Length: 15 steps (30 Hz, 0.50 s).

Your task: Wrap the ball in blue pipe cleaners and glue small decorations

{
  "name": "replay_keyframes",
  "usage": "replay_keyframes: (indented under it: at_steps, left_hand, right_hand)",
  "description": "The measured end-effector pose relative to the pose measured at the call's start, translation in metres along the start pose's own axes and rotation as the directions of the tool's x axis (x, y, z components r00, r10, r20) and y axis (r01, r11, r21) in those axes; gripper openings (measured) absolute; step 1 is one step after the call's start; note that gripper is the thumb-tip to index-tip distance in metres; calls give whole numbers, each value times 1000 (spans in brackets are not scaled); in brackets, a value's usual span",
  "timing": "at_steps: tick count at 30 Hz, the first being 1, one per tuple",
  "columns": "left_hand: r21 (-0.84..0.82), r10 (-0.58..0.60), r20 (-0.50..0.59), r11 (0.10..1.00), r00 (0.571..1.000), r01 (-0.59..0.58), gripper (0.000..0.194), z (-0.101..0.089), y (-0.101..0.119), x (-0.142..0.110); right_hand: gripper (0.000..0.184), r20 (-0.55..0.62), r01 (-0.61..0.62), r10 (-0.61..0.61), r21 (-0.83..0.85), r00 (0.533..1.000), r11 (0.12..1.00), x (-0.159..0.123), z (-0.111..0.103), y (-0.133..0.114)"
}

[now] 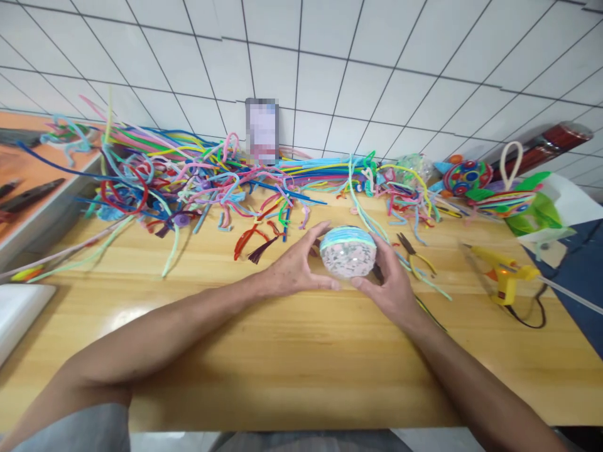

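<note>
Between my hands is a round ball (348,258). Blue and pale green fuzzy stems wrap its upper part, and the lower part is clear and speckled pink, white and dark. My left hand (299,263) curves around its left side, thumb below and fingers partly hidden behind. On the other side, my right hand (390,279) grips it, thumb tip at the lower edge. Just right of that hand lie yellow-handled pliers (414,256) and loose pale green stems (370,223). Beyond the left hand are a red loop (244,243) and a dark tassel (262,251).
A heap of colourful pipe cleaners (188,179) runs along the tiled wall (377,81). A phone (262,132) leans there. At right are a yellow glue gun (506,276), a decorated ball (466,177) and a red roll (541,150). A white object (21,314) sits at left.
</note>
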<state>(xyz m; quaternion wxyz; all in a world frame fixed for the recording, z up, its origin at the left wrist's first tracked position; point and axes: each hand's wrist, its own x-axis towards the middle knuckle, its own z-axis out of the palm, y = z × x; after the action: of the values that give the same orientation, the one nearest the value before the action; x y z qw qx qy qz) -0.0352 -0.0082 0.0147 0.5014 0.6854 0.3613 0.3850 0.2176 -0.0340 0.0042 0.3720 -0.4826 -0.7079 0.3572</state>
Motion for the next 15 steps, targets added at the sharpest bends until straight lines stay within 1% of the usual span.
replay_keyframes:
  at_steps: [1, 3, 4, 6, 7, 8, 10, 11, 13, 15]
  left_hand:
    - [38, 2, -6, 999, 1000, -2, 117, 2, 0, 0]
    - [95, 15, -7, 995, 1000, -14, 108, 5, 1, -1]
    - [108, 19, -5, 994, 1000, -18, 103, 5, 0, -1]
    - [91, 4, -21, 996, 1000, -2, 97, 2, -1, -1]
    - [61, -15, -45, 998, 999, 17, 96, -1, -2, 0]
    - [21, -33, -75, 999, 997, 34, 94, -3, -4, 2]
    - [-78, -46, -151, 996, 987, 35, 90, -9, -7, 7]
    - [-129, -39, -190, 991, 981, 14, 88, -12, -7, 9]
    - [-205, -13, -253, 978, 967, -40, 85, -17, -5, 15]
    - [-227, 3, -298, 971, 955, -74, 83, -22, -1, 20]
  right_hand:
    - [95, 15, 8, -7, -24, 1000, 1000, 1, -2, -4]
    - [83, 48, 38, -35, -73, 998, 997, 5, -14, -14]
    - [72, 52, 50, -43, -122, 998, 991, 8, -24, -20]
    - [42, 35, 47, -39, -270, 999, 962, 11, -49, -29]
    - [30, 33, 39, -29, -351, 999, 936, 11, -63, -31]
    - [24, 50, 35, -15, -424, 999, 905, 9, -76, -32]
    - [22, 105, 33, 30, -547, 994, 837, -1, -96, -26]
    - [23, 127, 31, 58, -603, 990, 797, -9, -102, -20]
    - [24, 148, 23, 110, -692, 983, 722, -27, -105, -6]
    - [23, 154, 10, 149, -729, 977, 685, -42, -99, 7]
